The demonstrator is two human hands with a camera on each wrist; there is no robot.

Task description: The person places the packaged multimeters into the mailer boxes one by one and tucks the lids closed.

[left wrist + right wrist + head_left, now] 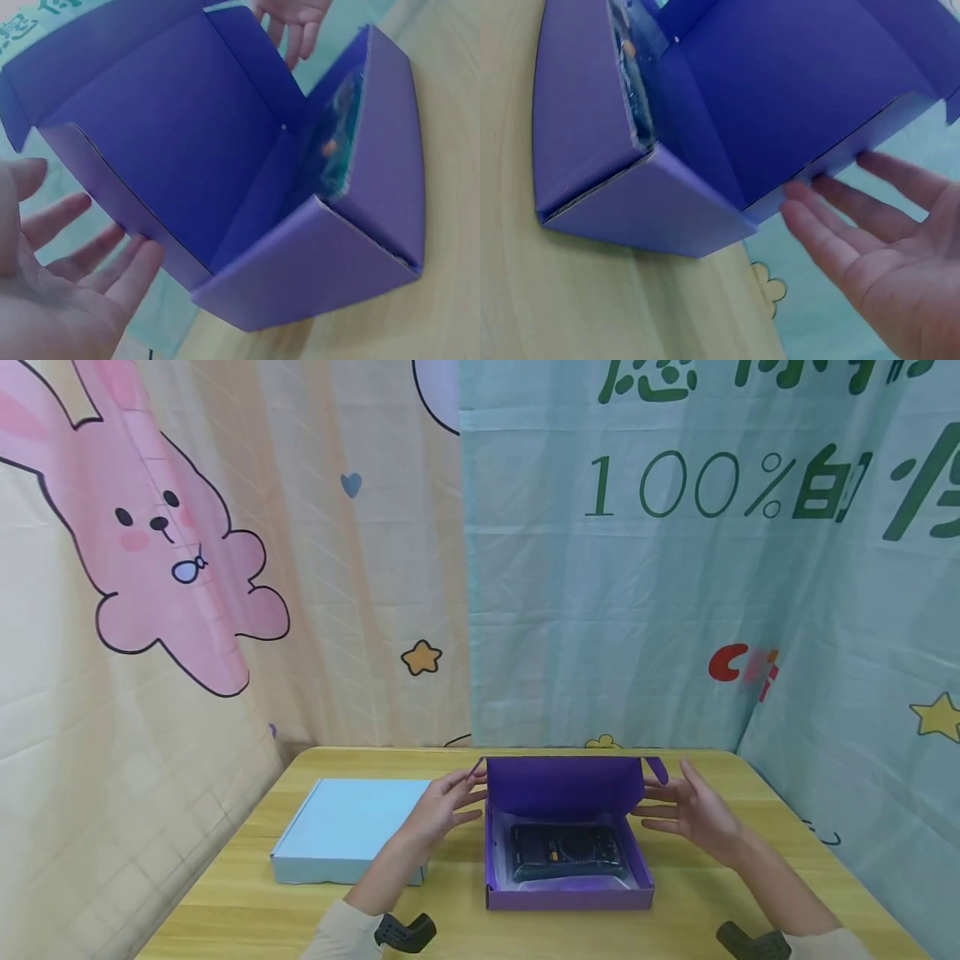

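Note:
In the head view a purple cardboard box (570, 900) stands on the table with its lid (564, 787) raised at the back. Inside lies a black device (534, 847) with a round dial and a small orange mark, wrapped in clear plastic. My left hand (442, 810) is at the lid's left side, its fingers extended with the tips at the side flap, as the left wrist view shows. On the opposite side my right hand (696, 814) has its fingers stretched out, fingertips right at the lid's right flap (832, 169) in the right wrist view.
To the left of the purple box lies a closed light blue box (360, 818), flat on the wooden table (225, 918). Printed curtains (600, 610) hang behind the table's back edge and along both sides.

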